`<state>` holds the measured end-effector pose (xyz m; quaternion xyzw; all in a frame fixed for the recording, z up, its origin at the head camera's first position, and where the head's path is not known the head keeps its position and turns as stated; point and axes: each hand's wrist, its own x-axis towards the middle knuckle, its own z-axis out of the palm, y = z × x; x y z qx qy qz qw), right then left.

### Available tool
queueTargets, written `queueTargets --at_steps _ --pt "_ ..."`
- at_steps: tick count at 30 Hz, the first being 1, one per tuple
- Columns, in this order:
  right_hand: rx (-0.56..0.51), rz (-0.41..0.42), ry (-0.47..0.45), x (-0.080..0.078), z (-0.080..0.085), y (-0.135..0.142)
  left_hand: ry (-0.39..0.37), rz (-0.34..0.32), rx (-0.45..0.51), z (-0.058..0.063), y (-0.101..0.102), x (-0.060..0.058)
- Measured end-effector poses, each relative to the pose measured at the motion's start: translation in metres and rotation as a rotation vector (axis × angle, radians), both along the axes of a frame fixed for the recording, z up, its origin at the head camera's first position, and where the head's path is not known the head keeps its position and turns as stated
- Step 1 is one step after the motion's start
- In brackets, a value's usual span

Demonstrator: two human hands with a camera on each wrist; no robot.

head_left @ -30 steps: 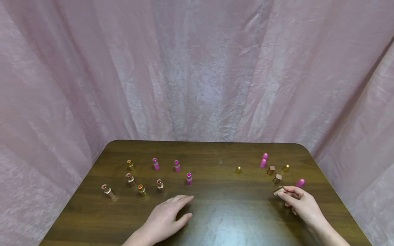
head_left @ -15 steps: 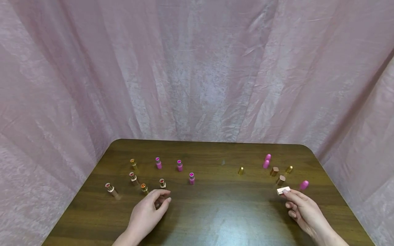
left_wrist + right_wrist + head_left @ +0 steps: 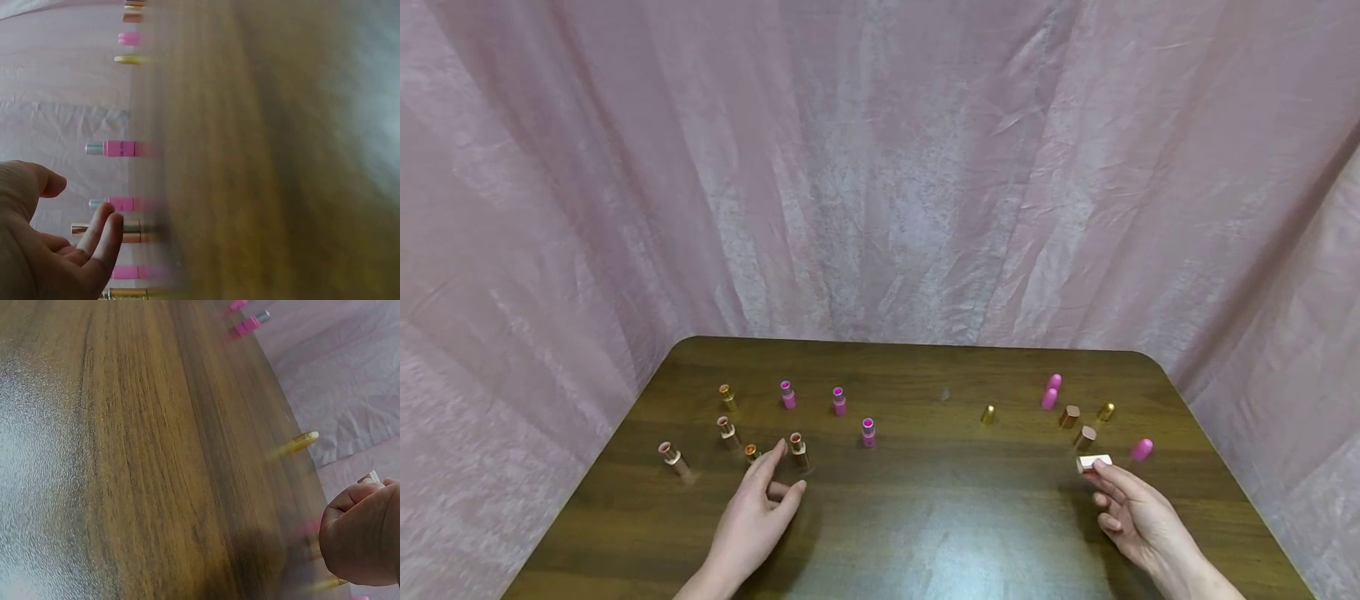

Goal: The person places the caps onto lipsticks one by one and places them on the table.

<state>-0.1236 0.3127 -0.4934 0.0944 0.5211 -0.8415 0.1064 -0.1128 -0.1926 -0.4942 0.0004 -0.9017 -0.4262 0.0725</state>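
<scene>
My right hand (image 3: 1138, 517) pinches a rose-gold lipstick cap (image 3: 1093, 463) between thumb and fingers, held tilted sideways above the table. In the right wrist view the hand hides most of this cap (image 3: 374, 477). On the left, my left hand (image 3: 748, 512) has its thumb and fingers apart, right beside an uncapped rose-gold lipstick tube (image 3: 800, 454) standing upright. Its fingers overlap that tube (image 3: 131, 237) in the left wrist view. A gold lipstick tube (image 3: 751, 451) stands partly hidden behind the left hand.
More uncapped tubes stand at the left, among them a pink one (image 3: 868, 433) and a rose-gold one (image 3: 675, 461). Several loose caps stand at the right, including gold (image 3: 988, 415), pink (image 3: 1142, 450) and rose-gold (image 3: 1086, 438). A pink curtain (image 3: 880, 167) hangs behind the wooden table (image 3: 925, 517).
My left hand has moved left to the rose-gold tube, its fingers lifting and spreading beside it. The cap in my right hand has turned more level. The view has shifted slightly.
</scene>
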Motion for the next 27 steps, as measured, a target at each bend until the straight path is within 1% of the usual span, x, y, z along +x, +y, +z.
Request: queueTargets --at_steps 2,5,9,12,13,15,19,23,27 --pt "-0.003 -0.008 0.002 0.000 0.000 0.000 -0.040 -0.009 0.044 0.001 0.002 -0.003" --pt "-0.010 -0.011 0.009 0.001 0.001 0.000 -0.120 -0.015 0.117 0.002 0.005 -0.007" --pt "-0.014 -0.008 0.013 0.001 0.000 0.000 -0.206 -0.030 0.254 -0.001 0.007 -0.014" --pt "-0.010 -0.009 0.010 0.002 -0.001 0.000 -0.228 -0.043 0.335 -0.004 0.007 -0.017" --pt "-0.008 -0.009 0.009 0.002 -0.001 0.000 -0.235 -0.044 0.348 -0.004 0.007 -0.018" --pt "-0.003 -0.006 0.008 0.002 -0.002 0.000 -0.238 -0.052 0.361 -0.005 0.007 -0.020" --pt "0.000 0.014 0.009 0.001 -0.002 0.001 -0.236 -0.064 0.357 -0.006 0.008 -0.021" --pt "-0.015 0.037 0.005 0.001 -0.002 0.002 -0.210 -0.082 0.318 -0.007 0.011 -0.023" --pt "-0.001 0.016 0.008 0.000 -0.002 0.001 -0.189 -0.091 0.274 -0.010 0.016 -0.029"
